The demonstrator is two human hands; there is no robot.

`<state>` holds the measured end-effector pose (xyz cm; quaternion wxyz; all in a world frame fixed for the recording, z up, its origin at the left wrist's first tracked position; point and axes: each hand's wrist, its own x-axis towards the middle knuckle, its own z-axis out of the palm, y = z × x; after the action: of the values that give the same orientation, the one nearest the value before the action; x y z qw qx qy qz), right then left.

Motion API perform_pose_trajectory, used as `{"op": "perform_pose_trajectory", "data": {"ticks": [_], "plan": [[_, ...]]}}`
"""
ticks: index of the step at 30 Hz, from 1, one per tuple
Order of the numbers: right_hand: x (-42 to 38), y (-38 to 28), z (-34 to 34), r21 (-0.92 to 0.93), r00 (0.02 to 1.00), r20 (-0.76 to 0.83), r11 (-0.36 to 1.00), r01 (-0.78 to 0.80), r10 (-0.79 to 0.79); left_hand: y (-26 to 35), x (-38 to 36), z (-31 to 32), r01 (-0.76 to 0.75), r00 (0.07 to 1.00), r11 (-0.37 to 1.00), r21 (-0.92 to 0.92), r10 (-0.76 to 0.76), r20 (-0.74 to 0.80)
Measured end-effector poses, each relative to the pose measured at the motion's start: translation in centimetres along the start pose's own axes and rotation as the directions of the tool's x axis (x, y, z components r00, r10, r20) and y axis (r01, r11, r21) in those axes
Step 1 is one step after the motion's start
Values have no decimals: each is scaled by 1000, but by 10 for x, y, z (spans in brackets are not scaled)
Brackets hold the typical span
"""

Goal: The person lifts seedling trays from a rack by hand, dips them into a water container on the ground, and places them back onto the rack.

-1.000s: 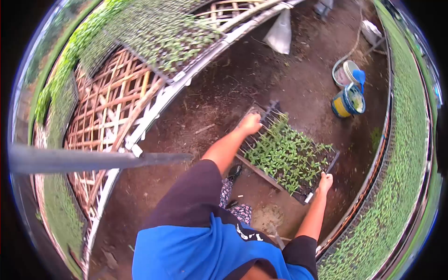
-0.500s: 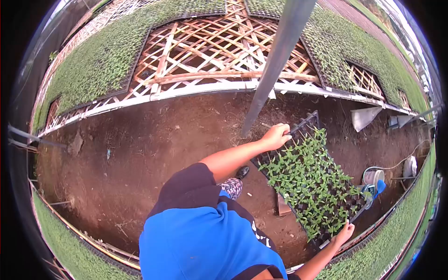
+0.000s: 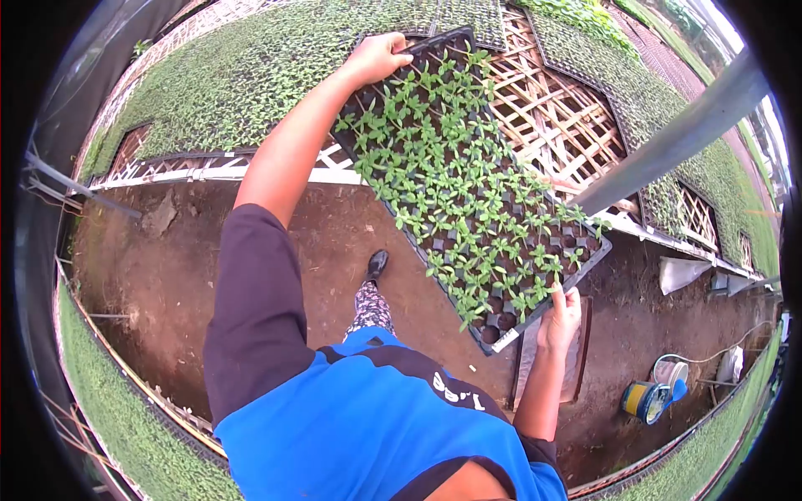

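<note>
A black seedling tray (image 3: pixel 500 340) full of small green seedlings (image 3: pixel 451 175) is held up in front of me, tilted across the view. My left hand (image 3: pixel 378 60) is closed on its far end, at the upper left, with the thumb over the rim. At the near end, my right hand (image 3: pixel 560 317) grips the edge, thumb on top beside the lowest plants. Some cells near that end show bare dark soil. The tray's far part overlaps the slatted bench and the seedlings on it.
A bamboo lattice bench (image 3: pixel 547 108) carries many seedling trays (image 3: pixel 251 108) ahead. A slanting metal pole (image 3: pixel 677 134) rises close to the held tray's right side. Buckets (image 3: pixel 645 401) stand on the dirt floor at right, and a flat board (image 3: pixel 576 359) lies below my right hand.
The seedling tray has been lifted from low over the path up toward the bench, moving up and left in view. Both hands stay on it, and my view has shifted.
</note>
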<state>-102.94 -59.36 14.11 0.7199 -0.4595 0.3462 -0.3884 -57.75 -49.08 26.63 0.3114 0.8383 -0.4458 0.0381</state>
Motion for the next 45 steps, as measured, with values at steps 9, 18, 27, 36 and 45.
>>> {"op": "perform_pose_trajectory", "data": {"ticks": [9,18,27,36,45], "plan": [[120,77,183,174,975,-222,985,6,33,-161,256,31,-172,984,969,176,159,81],[131,137,191,196,874,-408,960,-200,265,-206,356,184,19,932,990,136,-67,355],[115,123,155,-105,732,-475,795,-598,488,-272,393,298,28,701,990,141,-120,703],[254,40,130,-725,941,-318,669,-163,-116,-274,128,186,259,964,753,-604,-240,114],[426,123,128,-793,816,88,536,-290,572,-172,-39,189,768,640,282,-575,-344,687]]}}
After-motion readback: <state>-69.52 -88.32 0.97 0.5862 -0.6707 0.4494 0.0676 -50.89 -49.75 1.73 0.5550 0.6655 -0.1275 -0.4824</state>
